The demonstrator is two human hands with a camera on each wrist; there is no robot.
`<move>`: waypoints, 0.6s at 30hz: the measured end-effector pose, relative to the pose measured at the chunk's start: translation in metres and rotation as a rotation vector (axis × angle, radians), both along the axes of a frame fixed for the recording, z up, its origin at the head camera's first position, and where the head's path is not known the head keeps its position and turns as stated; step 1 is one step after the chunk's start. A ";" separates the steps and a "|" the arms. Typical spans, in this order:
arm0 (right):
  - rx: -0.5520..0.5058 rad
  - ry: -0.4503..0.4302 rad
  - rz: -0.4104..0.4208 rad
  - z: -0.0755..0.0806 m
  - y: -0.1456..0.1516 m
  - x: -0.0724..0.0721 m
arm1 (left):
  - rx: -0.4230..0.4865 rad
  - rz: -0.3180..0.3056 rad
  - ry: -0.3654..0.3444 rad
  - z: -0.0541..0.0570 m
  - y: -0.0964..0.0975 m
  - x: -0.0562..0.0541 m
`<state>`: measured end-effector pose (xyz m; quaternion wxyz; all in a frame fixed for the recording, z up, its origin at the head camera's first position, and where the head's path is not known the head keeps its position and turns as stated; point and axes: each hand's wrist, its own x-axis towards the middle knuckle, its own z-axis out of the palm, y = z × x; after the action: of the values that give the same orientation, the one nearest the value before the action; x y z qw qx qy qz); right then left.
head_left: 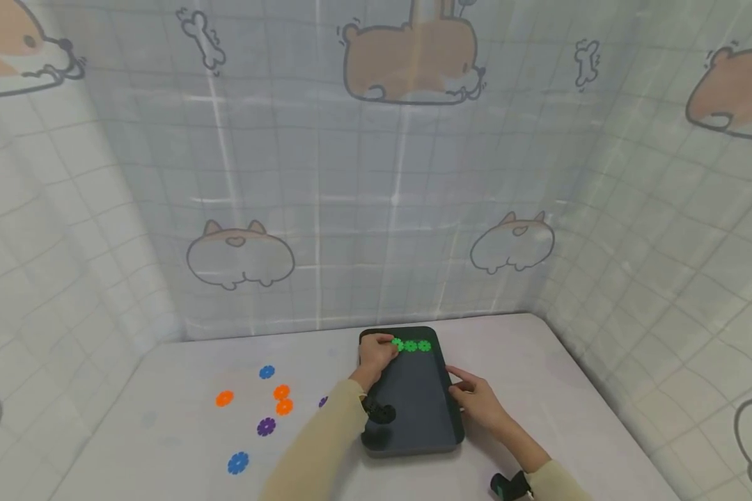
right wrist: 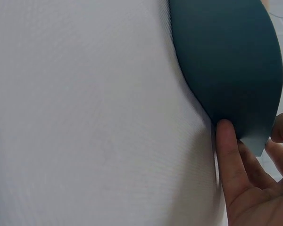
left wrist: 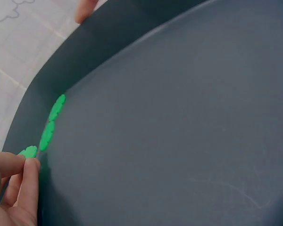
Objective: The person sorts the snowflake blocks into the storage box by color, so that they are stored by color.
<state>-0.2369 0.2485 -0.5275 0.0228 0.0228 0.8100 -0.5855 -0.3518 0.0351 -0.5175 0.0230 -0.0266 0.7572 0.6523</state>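
Pinching a green flower piece (left wrist: pixel 30 151) near the tray's far left corner, the left hand (head_left: pixel 377 355) has it between thumb and fingertips. Two more green pieces (head_left: pixel 425 346) lie along the far edge of that dark tray (head_left: pixel 416 410), over toward its right corner. Meanwhile the right hand (head_left: pixel 479 403) is gripping the tray's right edge (one fingertip's low on the outside wall). Blue (head_left: pixel 238 463), orange (head_left: pixel 224 398) and purple (head_left: pixel 266 426) flower pieces are scattered toward the desk's (head_left: pixel 182 431) left edge.
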 end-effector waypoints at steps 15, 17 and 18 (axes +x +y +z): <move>0.003 0.002 -0.013 -0.002 0.001 -0.004 | -0.168 -0.002 0.083 -0.002 0.000 -0.005; 0.007 0.003 -0.014 -0.002 0.001 -0.002 | -0.179 -0.002 0.095 -0.003 0.001 -0.005; 0.010 0.011 -0.008 -0.002 0.001 -0.002 | -0.191 -0.002 0.102 -0.003 0.001 -0.005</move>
<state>-0.2388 0.2500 -0.5300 0.0159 0.0232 0.8129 -0.5817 -0.3568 0.0361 -0.5209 -0.0175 0.0054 0.8162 0.5775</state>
